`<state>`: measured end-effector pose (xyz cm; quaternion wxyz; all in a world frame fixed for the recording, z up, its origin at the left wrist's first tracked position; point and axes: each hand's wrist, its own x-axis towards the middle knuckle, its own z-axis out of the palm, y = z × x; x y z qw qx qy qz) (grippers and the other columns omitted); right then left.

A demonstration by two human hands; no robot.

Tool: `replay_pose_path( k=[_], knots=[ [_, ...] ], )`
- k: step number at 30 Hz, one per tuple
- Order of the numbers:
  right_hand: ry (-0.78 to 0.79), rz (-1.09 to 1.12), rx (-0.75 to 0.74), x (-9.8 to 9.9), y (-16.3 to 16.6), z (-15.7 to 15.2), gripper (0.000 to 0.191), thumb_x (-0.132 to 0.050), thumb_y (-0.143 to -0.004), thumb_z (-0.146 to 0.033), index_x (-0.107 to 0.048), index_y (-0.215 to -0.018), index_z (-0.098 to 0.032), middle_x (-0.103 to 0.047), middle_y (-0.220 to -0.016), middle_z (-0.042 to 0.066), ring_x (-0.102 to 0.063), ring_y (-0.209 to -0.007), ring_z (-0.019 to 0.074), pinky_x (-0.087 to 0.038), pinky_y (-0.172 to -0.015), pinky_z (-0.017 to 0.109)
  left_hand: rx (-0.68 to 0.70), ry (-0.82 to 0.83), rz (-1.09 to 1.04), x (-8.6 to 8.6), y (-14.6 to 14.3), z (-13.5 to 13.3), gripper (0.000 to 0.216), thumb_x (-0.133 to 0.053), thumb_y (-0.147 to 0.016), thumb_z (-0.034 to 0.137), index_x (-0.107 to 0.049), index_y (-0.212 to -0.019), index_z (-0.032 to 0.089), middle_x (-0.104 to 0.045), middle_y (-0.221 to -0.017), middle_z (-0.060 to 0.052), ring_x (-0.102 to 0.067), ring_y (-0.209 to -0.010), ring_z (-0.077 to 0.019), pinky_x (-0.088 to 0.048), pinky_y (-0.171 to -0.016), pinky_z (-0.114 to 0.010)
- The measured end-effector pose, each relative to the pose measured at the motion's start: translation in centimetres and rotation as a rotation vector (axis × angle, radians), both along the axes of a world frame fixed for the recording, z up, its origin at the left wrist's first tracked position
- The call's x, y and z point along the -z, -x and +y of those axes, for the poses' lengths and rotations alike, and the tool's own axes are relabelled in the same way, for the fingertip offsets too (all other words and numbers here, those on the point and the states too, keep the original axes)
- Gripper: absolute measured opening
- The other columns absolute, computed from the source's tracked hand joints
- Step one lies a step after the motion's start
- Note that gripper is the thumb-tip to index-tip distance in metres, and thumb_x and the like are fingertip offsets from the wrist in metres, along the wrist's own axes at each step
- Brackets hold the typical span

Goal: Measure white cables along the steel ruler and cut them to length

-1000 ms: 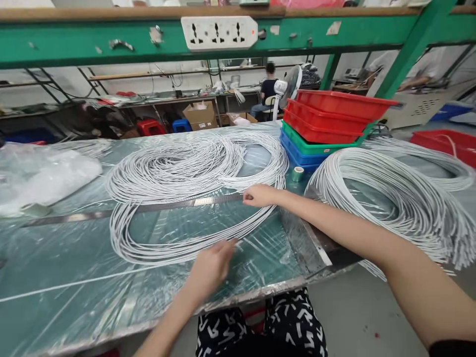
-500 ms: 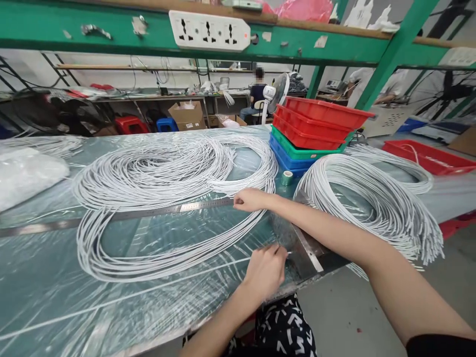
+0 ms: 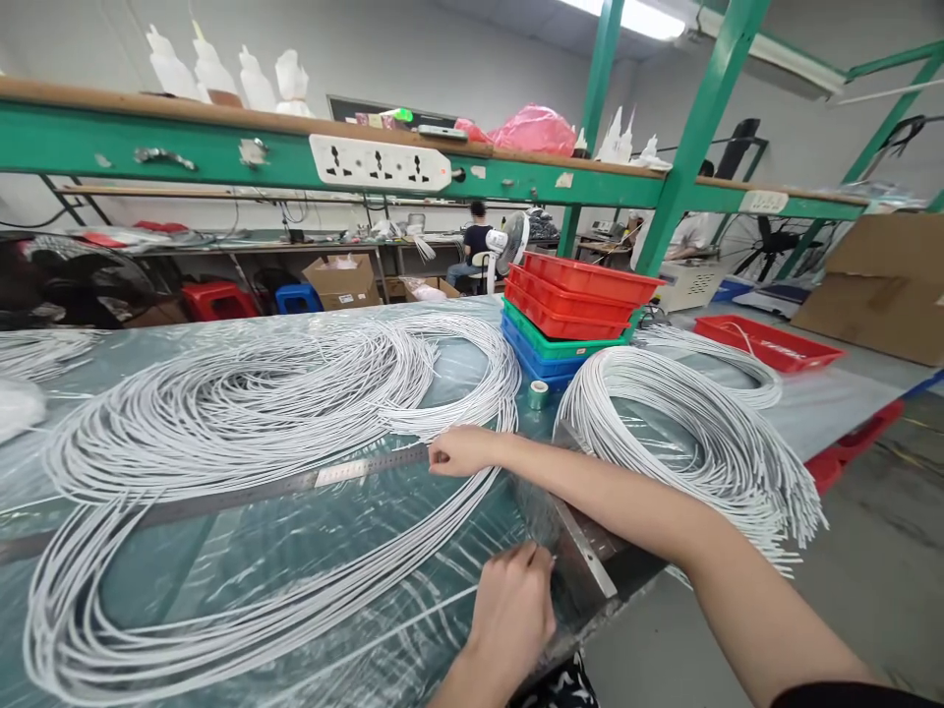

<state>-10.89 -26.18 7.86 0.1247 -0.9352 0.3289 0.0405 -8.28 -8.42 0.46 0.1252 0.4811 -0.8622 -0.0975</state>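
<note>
My right hand lies at the right end of a long steel ruler, fingers closed in a pinch where white cables cross the ruler. A big loose coil of white cables spreads over the plastic-covered table to its left. My left hand is at the table's front edge beside a metal corner plate, fingers curled on a single thin white cable that runs off to the left.
A second cable coil hangs over the table's right end. Stacked red, green and blue trays and a small tape roll stand behind it, a red tray farther right. A power strip is on the green shelf; a person sits far back.
My left hand has slid right along the table front to the metal corner plate and closed on a thin cable. My right hand stays at the ruler's end. The view has tilted up.
</note>
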Motion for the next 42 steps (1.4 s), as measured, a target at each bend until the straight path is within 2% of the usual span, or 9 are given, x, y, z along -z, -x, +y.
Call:
replay_pose_path(
  k=[21, 34, 42],
  knots=[
    [-0.060, -0.009, -0.051, 0.6, 0.2, 0.5, 0.023, -0.058, -0.092, -0.034, -0.072, -0.104, -0.020, -0.072, -0.104, 0.004, -0.065, -0.089, 0.0178, -0.040, -0.068, 0.024, 0.007, -0.014, 0.011, 0.2, 0.2, 0.5, 0.012, -0.047, -0.088, 0.014, -0.059, -0.085, 0.016, -0.064, -0.086, -0.006, -0.063, -0.078, -0.0210, -0.044, -0.067, -0.030],
    [-0.058, 0.029, -0.048, 0.2, 0.1, 0.9, 0.026, -0.058, -0.092, -0.035, -0.072, -0.108, -0.020, -0.072, -0.104, 0.004, -0.066, -0.089, 0.0189, -0.041, -0.067, 0.025, 0.003, -0.004, 0.013, 0.9, 0.3, 0.5, 0.012, -0.047, -0.087, 0.014, -0.058, -0.085, 0.017, -0.064, -0.086, -0.006, -0.062, -0.077, -0.0216, -0.045, -0.065, -0.031],
    [-0.121, 0.010, -0.073, 0.4, 0.3, 0.6, 0.027, -0.057, -0.094, -0.037, -0.072, -0.108, -0.019, -0.071, -0.109, 0.005, -0.065, -0.089, 0.0180, -0.041, -0.065, 0.024, 0.010, -0.010, 0.010, 1.1, 0.3, 0.4, 0.007, -0.051, -0.085, 0.016, -0.057, -0.083, 0.016, -0.063, -0.084, -0.006, -0.061, -0.075, -0.0197, -0.043, -0.063, -0.028]
  ],
)
